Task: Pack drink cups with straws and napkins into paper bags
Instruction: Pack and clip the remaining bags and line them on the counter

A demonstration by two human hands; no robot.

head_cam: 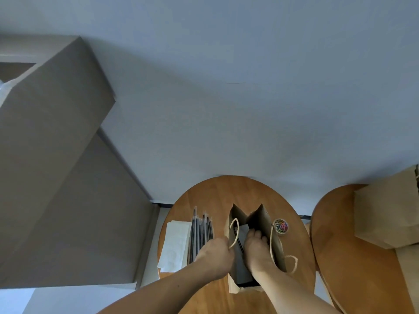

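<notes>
Head view: we are steadying the brown paper bag [260,219], probably light and crease-prone, on the round wooden table [215,191], left hand [215,256] pinching its rim, right hand [257,252] reaching inside, its grip impossible to tell.

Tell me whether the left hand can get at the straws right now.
Probably yes. The left hand grips the left rim of the bag, and the straws lie uncovered on the table just beside it, nothing between. It would have to let go of the bag first.
</notes>
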